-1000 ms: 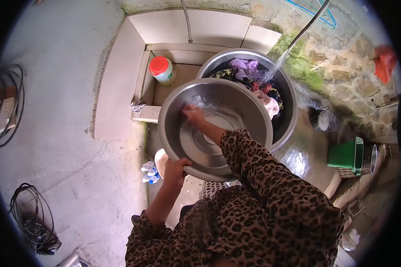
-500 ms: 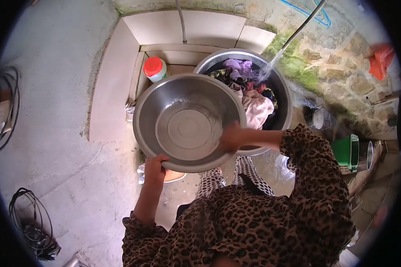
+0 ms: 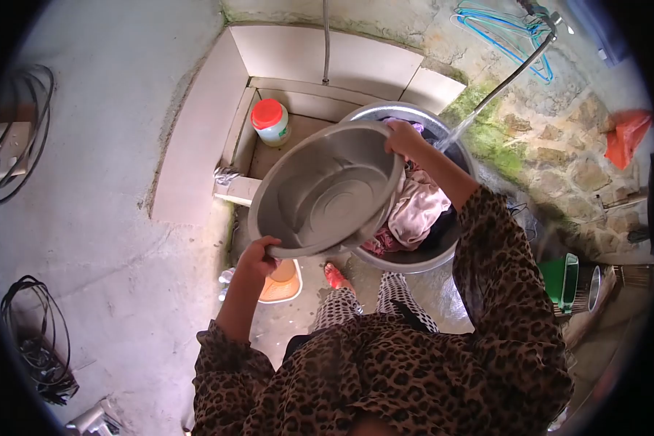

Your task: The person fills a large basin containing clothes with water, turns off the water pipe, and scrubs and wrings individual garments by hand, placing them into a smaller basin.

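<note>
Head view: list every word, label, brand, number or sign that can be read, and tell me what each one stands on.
Readable text: none.
Red-lidded jar: a small greenish mark on its side, too small and blurred to read.
Metal basin in the hands: no lettering I can make out.
Green bin and orange-red bag: no legible text.

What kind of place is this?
Probably a spot for washing clothes: water pours from a hose into a tub of clothes, and hangers hang nearby.
</note>
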{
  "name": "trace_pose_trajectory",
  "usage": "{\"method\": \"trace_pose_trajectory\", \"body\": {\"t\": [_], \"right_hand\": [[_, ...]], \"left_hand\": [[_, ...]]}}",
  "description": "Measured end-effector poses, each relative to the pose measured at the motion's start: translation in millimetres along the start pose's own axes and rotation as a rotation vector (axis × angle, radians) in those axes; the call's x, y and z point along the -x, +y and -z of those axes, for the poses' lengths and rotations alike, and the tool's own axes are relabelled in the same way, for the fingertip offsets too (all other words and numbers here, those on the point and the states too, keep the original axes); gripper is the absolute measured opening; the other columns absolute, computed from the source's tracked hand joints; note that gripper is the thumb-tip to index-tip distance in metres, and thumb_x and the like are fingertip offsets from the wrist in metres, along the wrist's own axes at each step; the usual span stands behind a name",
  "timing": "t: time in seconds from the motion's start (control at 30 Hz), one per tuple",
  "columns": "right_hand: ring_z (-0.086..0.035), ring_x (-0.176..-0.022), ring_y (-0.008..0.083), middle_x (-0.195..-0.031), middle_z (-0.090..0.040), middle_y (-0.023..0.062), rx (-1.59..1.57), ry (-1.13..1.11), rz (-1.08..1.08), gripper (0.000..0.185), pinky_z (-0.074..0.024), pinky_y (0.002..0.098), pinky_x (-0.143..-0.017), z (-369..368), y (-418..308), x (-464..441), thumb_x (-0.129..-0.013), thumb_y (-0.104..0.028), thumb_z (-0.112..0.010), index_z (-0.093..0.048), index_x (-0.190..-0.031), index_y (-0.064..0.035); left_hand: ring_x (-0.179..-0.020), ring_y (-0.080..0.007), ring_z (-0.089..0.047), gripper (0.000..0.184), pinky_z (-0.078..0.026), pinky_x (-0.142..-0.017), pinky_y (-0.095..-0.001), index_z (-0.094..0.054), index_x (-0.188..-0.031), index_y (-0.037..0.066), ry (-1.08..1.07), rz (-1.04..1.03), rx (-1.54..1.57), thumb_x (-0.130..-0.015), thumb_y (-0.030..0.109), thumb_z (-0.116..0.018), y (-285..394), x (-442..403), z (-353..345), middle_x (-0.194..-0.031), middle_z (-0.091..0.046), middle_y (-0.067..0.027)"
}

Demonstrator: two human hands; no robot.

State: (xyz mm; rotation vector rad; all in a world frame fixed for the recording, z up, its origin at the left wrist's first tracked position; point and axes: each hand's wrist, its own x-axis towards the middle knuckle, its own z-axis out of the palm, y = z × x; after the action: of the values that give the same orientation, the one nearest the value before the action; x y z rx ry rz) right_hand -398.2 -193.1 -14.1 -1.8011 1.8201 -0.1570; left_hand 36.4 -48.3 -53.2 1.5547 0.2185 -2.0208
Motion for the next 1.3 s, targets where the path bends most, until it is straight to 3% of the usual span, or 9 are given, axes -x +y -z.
{"method": "trace_pose_trajectory", "body": {"t": [0.13, 0.23, 0.37, 0.4, 0.53, 0.63, 0.77, 1.1, 1.3], "right_hand": [[-0.065, -0.059, 0.013, -0.057, -0.064, 0.0023, 0.551, 0.014, 0.79, 0.01, -0.0481, 0.0339, -0.052, 37, -26, -69, -0.059, -0.019, -0.072, -0.069, -0.069, -0.0216], [-0.061, -0.05, 0.0154, -0.052, -0.061, 0.0022, -0.099, -0.071, 0.237, 0.002, -0.0484, 0.0324, -0.048, 63, -103, -81, -0.062, -0.016, -0.069, -0.068, -0.062, -0.017], [-0.057, -0.04, 0.0243, -0.053, -0.057, 0.0134, -0.494, -0.177, -0.153, 0.02, -0.0445, 0.0384, -0.035, 88, -216, -76, -0.067, 0.003, -0.066, -0.066, -0.086, -0.0003], [-0.06, -0.042, 0.0259, -0.053, -0.058, 0.0156, -0.598, -0.177, -0.215, 0.012, -0.0469, 0.0379, -0.037, 89, -234, -83, -0.068, 0.001, -0.068, -0.06, -0.06, -0.0006], [-0.066, -0.051, 0.0235, -0.063, -0.065, 0.0174, -0.537, -0.152, -0.014, 0.009, -0.0561, 0.0351, -0.043, 105, -301, -66, -0.073, 0.001, -0.063, -0.061, -0.065, 0.0046], [-0.066, -0.051, 0.0194, -0.067, -0.067, 0.0139, -0.35, -0.164, 0.113, 0.013, -0.0563, 0.0327, -0.044, 107, -342, -58, -0.078, -0.002, -0.056, -0.063, -0.068, 0.0039], [-0.064, -0.049, 0.0157, -0.061, -0.067, 0.0069, -0.046, -0.132, 0.353, 0.021, -0.0549, 0.0297, -0.045, 103, -387, -44, -0.081, -0.006, -0.05, -0.064, -0.067, 0.001], [-0.064, -0.055, 0.0175, -0.053, -0.064, 0.0041, 0.377, -0.138, 0.643, 0.019, -0.0516, 0.0335, -0.051, 48, -452, 6, -0.079, -0.007, -0.056, -0.071, -0.067, -0.0059], [-0.068, -0.077, 0.0253, -0.082, -0.07, 0.0145, 0.473, 0.035, 0.775, 0.012, -0.0538, 0.0377, -0.056, 16, -462, 14, -0.07, -0.005, -0.065, -0.071, -0.08, -0.0034]], "left_hand": [[-0.067, -0.0318, -0.065, 0.036, -0.049, -0.039, -0.0192, -0.038, -0.116, -0.015, -0.046, 0.089, 0.174, -0.087, 0.004, -0.049, 12, -64, 17, -0.124, -0.039, -0.0484], [-0.066, -0.0289, -0.064, 0.038, -0.049, -0.04, -0.0183, -0.039, -0.122, -0.011, -0.074, 0.129, 0.147, -0.091, 0.009, -0.044, 26, -63, 2, -0.124, -0.04, -0.0464], [-0.067, -0.0221, -0.063, 0.023, -0.036, -0.03, -0.0171, -0.055, -0.106, -0.005, -0.234, 0.252, 0.069, -0.091, 0.008, -0.044, 50, -89, -6, -0.101, -0.059, -0.028], [-0.066, -0.0203, -0.061, 0.023, -0.032, -0.029, -0.0163, -0.057, -0.106, -0.003, -0.202, 0.218, 0.034, -0.091, 0.009, -0.044, 53, -73, -24, -0.097, -0.062, -0.0241], [-0.063, -0.0188, -0.058, 0.018, -0.03, -0.028, -0.0159, -0.058, -0.104, 0.005, -0.188, 0.105, -0.13, -0.09, 0.012, -0.051, 53, -81, -48, -0.091, -0.062, -0.0171], [-0.04, -0.0091, -0.037, 0.026, -0.031, -0.029, -0.0155, -0.056, -0.099, 0.002, -0.34, 0.042, -0.122, -0.093, 0.025, -0.047, 51, -100, -60, -0.084, -0.056, -0.0234], [-0.051, -0.017, -0.053, 0.023, -0.038, -0.033, -0.0191, -0.056, -0.097, 0.003, -0.708, 0.238, 0.121, -0.089, 0.025, -0.055, 58, -118, -62, -0.078, -0.059, -0.0169], [-0.056, -0.0185, -0.055, 0.033, -0.047, -0.046, -0.0231, -0.057, -0.1, -0.001, -0.947, 0.113, 0.224, -0.088, 0.03, -0.058, 32, -128, -87, -0.083, -0.061, -0.0192], [-0.061, -0.0195, -0.056, 0.033, -0.047, -0.051, -0.0254, -0.056, -0.102, -0.001, -0.892, 0.095, 0.209, -0.088, 0.028, -0.059, 23, -129, -93, -0.086, -0.061, -0.0192]]}}
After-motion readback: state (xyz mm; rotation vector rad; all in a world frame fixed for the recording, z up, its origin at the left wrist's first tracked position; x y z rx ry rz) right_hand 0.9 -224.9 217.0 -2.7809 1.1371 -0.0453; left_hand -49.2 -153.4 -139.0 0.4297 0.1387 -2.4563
